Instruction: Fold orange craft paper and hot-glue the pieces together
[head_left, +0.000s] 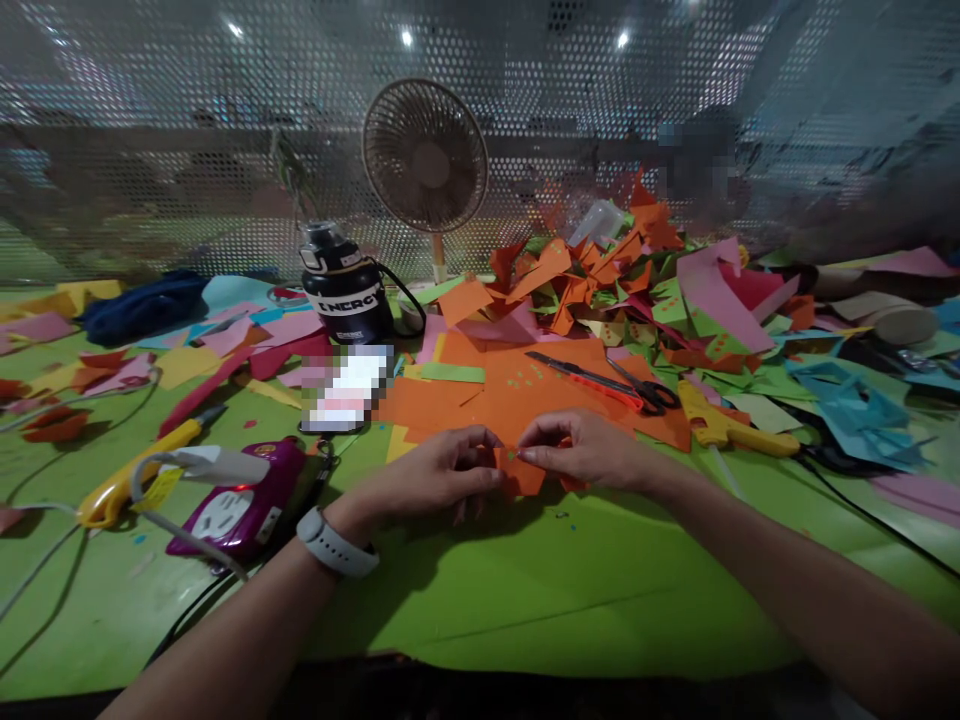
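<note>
A small orange paper piece (525, 478) with green spots is between my two hands, just above the green table (525, 610). My left hand (442, 470), with a white band on its wrist, pinches the paper's left edge with thumb and fingers. From the right, my right hand (581, 448) grips the paper's upper part between thumb and forefinger. Behind them lie flat orange sheets (450, 400) and a light green strip (453, 373). An orange-and-black cutter (585, 380) and black scissors (652, 392) rest on the sheets.
A phone (349, 390) and a black bottle (345, 290) stand left of the sheets, a fan (427, 155) behind. A purple power strip (247, 500) with cables is at left. Yellow glue guns (142, 475) lie on both sides. Folded paper (585, 275) is heaped at back right.
</note>
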